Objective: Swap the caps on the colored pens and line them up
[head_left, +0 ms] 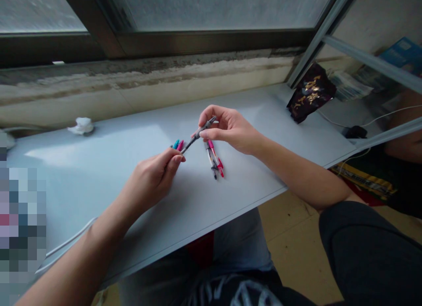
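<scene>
A grey and dark pen (205, 128) slants between my two hands above the white table. My right hand (231, 128) pinches its thicker barrel between thumb and fingers. My left hand (156, 172) has its thumb and forefinger closed on the thin dark lower end of it. Just beyond my left fingertips show the ends of a teal pen (176, 144) and a pink pen (180, 145); whether that hand touches them I cannot tell. Below my right hand a clear pen with black parts (211, 161) and a clear pen with pink-red parts (217, 160) lie side by side.
The white table (99, 161) runs along a window wall. A crumpled white tissue (82, 125) lies at its back left, near a white cable (70, 238). Back right, a dark packet (311, 92) leans by a metal frame (372, 64). Another person's arm (405, 130) shows beyond.
</scene>
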{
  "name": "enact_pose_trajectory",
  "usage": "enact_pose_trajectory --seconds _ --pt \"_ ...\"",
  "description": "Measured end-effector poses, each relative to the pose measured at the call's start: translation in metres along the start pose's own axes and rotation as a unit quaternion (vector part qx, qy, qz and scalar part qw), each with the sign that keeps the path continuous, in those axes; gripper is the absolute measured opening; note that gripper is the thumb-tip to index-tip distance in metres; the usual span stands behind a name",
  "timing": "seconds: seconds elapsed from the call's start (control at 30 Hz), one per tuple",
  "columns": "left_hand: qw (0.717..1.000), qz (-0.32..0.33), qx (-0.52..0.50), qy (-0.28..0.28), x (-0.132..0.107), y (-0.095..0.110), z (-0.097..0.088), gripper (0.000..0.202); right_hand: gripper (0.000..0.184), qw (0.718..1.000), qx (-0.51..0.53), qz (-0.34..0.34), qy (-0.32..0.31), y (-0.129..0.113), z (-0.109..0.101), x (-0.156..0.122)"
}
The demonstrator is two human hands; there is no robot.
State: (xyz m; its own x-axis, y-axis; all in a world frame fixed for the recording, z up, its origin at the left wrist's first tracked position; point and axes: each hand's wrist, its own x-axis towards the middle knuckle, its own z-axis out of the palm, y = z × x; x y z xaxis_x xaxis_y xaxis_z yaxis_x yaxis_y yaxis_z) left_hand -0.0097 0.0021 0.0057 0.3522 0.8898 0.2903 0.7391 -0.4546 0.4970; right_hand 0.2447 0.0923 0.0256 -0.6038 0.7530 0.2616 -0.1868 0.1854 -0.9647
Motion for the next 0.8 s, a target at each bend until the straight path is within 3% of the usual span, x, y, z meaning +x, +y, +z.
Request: enact_pose_trajectory --seconds 0.27,0.67,0.8 --pt "1.0 -0.006 0.007 -0.005 -0.0005 0.0018 -0.0033 0.033 0.033 0.998 -0.011 -0.032 0.049 0.0028 -0.0002 0.0031" --pt "0.999 0.021 0.018 0.028 -0.0005 -0.0007 -0.0005 0.028 0.03 0.999 -0.017 -0.028 0.02 0.0065 0.0008 0.002" --pt "0.999 0.031 0.013 0.024 -0.0012 0.0008 -0.0005 0.035 0.03 0.999 -0.023 -0.03 -0.009 0.008 0.001 0.0017"
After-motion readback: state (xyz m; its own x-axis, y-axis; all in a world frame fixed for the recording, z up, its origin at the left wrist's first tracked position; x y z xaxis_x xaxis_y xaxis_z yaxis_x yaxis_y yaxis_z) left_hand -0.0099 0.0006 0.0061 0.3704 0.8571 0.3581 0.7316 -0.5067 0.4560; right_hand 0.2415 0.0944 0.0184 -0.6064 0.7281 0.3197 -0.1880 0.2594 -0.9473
